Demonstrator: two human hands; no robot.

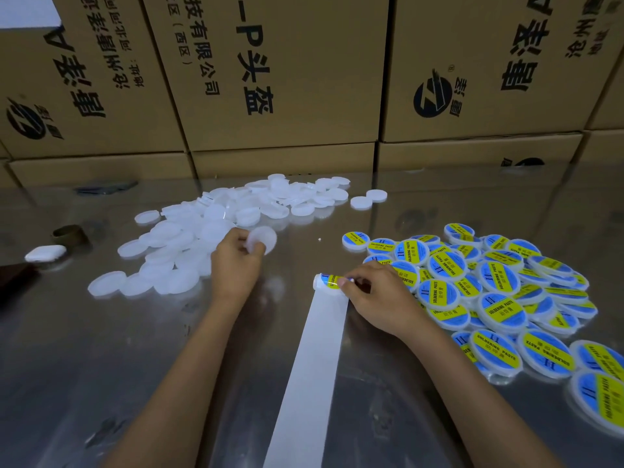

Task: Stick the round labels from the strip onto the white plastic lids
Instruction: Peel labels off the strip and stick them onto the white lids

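Head view: two hands point(236, 261) point(374, 298) (one lid point(261, 238) each).

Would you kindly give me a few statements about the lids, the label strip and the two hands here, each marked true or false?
1. The left hand holds a blank white lid above the table. True.
2. The right hand rests flat and idle on the table. False: its fingers pinch a label at the far end of the strip.
3. The labelled lids lie to the right of the strip. True.
4. The pile of unlabelled lids sits in a cardboard box. False: it lies loose on the shiny table, in front of the stacked boxes.
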